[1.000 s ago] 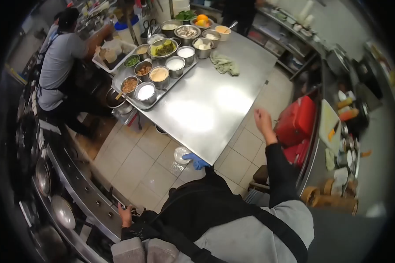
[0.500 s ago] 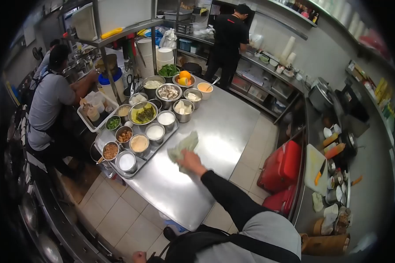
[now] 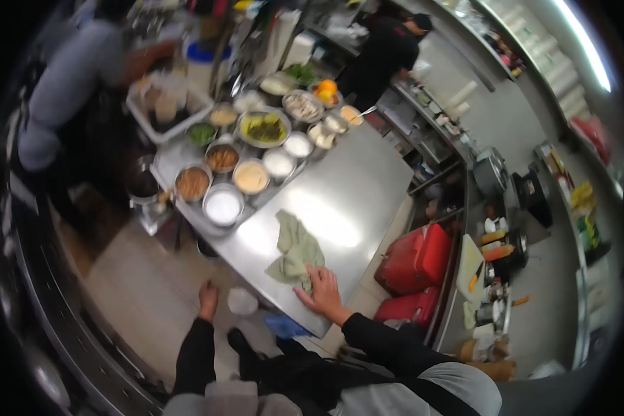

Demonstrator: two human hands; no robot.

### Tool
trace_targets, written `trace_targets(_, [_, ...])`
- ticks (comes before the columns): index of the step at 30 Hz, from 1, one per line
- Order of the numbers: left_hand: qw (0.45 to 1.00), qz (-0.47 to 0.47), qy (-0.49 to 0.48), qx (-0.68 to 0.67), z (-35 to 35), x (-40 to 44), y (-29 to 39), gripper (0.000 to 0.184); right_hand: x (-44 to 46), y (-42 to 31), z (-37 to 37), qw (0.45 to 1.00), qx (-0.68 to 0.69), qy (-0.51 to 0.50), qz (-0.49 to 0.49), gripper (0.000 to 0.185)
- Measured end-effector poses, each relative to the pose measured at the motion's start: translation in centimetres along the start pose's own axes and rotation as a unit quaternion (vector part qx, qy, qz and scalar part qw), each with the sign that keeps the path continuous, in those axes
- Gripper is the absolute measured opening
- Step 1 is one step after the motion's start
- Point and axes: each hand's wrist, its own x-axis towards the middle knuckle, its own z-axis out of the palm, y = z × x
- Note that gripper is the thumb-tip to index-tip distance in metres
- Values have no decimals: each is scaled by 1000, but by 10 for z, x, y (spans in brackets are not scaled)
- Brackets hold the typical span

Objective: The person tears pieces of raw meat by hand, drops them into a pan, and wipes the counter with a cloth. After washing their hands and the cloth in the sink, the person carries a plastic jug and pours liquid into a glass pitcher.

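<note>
A crumpled pale-green cloth (image 3: 295,244) lies on the steel table (image 3: 353,208), near its front end. My right hand (image 3: 320,290) rests on the near edge of the cloth, fingers stretched out flat. Over the floor, left of the table's front edge, hangs my left hand (image 3: 209,298), its fingers loosely curled with nothing visible in them. On the table's left side stands a tray (image 3: 253,208) with several metal bowls. Among them are a bowl of white powder (image 3: 223,205), a bowl of beige powder (image 3: 251,177) and a bowl of brown bits (image 3: 193,184).
A person in grey (image 3: 83,76) works on the left, and a person in black (image 3: 385,55) stands at the back counter. Red coolers (image 3: 416,256) sit right of the table. A cutting board (image 3: 470,267) with a knife lies on the right counter.
My right hand has come closer to me with the cloth and flattened out over its edge. My left hand has moved forward into fuller view. The whole view has shifted and tilted.
</note>
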Motion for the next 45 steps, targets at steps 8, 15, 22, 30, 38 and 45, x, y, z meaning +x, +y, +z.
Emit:
trace_targets(8, [952,-13,14,-307,105,-9,73,85,4,2,27,999,-21,-43,-6,61])
trace_targets(15, [992,51,1,-112,180,61,41,45,0,5,22,996,-61,-58,23,63])
trace_targets(22, [992,122,2,-17,150,71,58,41,9,-12,0,999,-34,-28,30,63])
trace_targets(30, [945,274,138,113,50,12,112,36,6,-4,-13,1000,8,-13,8,59])
trace_targets(38, [940,173,211,203,-124,-140,78,28,-2,9,-17,998,58,28,5,61])
trace_targets(45, [928,184,300,120,-188,-234,193,35,-32,65,-25,910,379,166,11,38])
